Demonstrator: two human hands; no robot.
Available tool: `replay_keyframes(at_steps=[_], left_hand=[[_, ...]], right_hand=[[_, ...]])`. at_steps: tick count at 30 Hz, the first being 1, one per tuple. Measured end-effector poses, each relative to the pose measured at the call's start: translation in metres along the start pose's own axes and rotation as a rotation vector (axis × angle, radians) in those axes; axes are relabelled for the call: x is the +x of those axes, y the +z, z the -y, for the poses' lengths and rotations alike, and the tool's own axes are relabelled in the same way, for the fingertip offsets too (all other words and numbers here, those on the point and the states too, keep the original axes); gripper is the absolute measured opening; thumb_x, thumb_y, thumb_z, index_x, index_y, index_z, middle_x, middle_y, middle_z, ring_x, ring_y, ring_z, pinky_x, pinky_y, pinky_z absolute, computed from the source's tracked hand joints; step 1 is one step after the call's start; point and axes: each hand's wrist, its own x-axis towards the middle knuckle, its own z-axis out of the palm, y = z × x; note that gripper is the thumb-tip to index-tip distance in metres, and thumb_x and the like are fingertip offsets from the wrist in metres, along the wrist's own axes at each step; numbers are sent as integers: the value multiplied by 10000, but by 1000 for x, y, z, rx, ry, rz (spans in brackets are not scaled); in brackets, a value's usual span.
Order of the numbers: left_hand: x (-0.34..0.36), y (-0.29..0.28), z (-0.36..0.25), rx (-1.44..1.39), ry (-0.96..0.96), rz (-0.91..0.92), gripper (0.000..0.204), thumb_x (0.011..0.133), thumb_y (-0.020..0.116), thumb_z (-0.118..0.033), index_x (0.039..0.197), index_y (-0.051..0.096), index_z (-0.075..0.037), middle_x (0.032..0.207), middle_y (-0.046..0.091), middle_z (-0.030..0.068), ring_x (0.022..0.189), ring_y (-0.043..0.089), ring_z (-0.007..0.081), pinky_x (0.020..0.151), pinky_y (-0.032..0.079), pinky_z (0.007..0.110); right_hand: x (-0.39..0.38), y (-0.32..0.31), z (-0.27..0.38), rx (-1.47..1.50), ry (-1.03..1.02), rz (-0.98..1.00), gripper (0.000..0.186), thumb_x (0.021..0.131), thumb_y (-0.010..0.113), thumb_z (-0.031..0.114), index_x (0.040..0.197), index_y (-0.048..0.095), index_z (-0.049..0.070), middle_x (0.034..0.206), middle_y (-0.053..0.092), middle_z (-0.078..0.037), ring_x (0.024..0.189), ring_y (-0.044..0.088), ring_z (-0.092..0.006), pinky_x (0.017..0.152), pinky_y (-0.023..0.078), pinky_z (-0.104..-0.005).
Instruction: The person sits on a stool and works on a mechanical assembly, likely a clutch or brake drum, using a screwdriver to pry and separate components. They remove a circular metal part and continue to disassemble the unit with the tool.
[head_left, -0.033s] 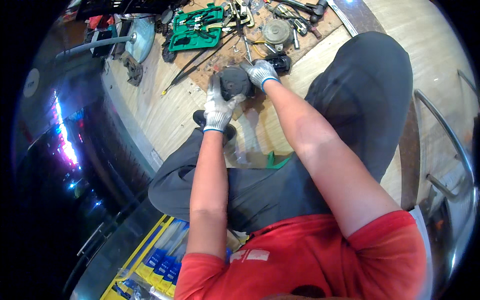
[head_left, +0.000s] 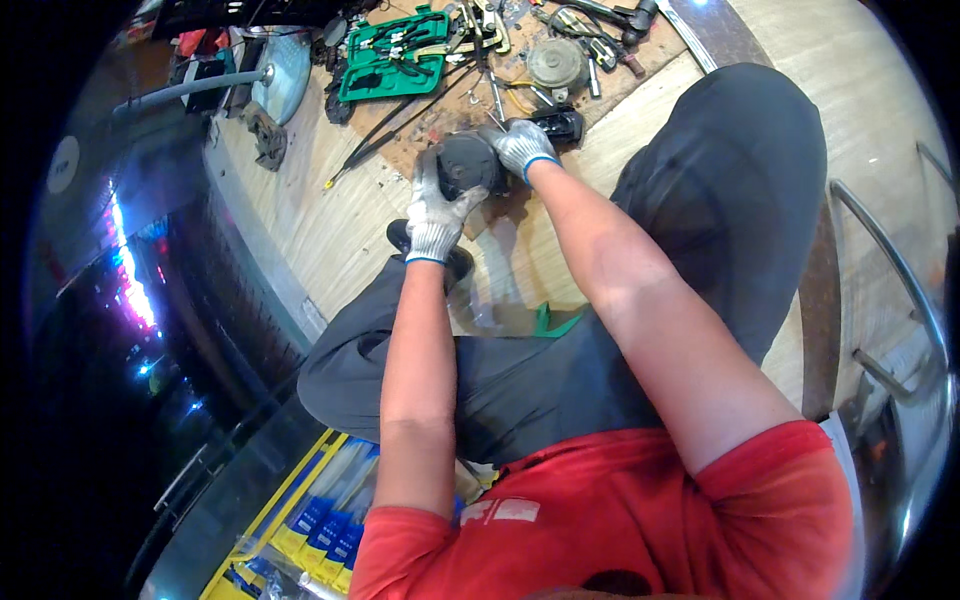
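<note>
A dark round housing sits on the worn brown board in front of me. My left hand, in a pale knit glove, grips its left and near edge, thumb bent across the lower side. My right hand, also gloved, is closed at the upper right edge of the housing, on what looks like a thin metal tool, partly hidden by the fingers. A black molded part lies just beyond my right hand.
A green tool case, a round metal part, several hand tools, long black rods and a hammer-like tool lie at the top. My bent legs flank the work. Curved metal tubing stands at the right.
</note>
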Motion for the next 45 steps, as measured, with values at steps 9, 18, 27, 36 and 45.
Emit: replay_keyframes(at_steps=[9, 18, 27, 36, 45], left_hand=[[2, 1, 19, -43, -76, -59, 1232, 537, 951, -484, 1485, 345, 16, 1460, 432, 271, 1348, 447, 422, 1130, 399, 448], [25, 5, 16, -7, -59, -120, 1208, 497, 953, -497, 1446, 393, -2, 1398, 472, 267, 1286, 484, 430, 1095, 416, 484], [24, 2, 2, -19, -164, -125, 1191, 580, 919, -518, 1491, 365, 12, 1413, 476, 283, 1282, 497, 429, 1089, 431, 462], [25, -14, 27, 90, -127, -74, 937, 690, 850, -526, 1397, 533, 2, 1373, 566, 253, 1265, 559, 398, 1042, 480, 449], [64, -47, -13, 293, -63, 200, 926, 701, 816, -558, 1424, 508, -68, 1278, 625, 236, 1171, 627, 383, 985, 519, 449]], right_hand=[[-9, 44, 21, -228, -195, -301, 348, 976, 524, 311, 1198, 664, 83, 1131, 675, -228, 1043, 669, -432, 936, 529, -493], [0, 44, 23, -243, -188, -245, 331, 990, 492, 309, 1187, 667, 109, 1245, 617, -232, 1169, 616, -409, 949, 524, -506], [6, 47, 32, 210, 100, -315, 547, 950, 508, 505, 1167, 663, 27, 1217, 647, -286, 1146, 619, -436, 1007, 479, -491], [0, 47, 34, 52, 38, -180, 462, 988, 458, 447, 1196, 650, 82, 1316, 593, -254, 1210, 591, -400, 993, 494, -499], [49, 72, -5, -77, -43, -301, 390, 1028, 385, 340, 1252, 614, 119, 1340, 576, -198, 1248, 562, -373, 1042, 464, -474]])
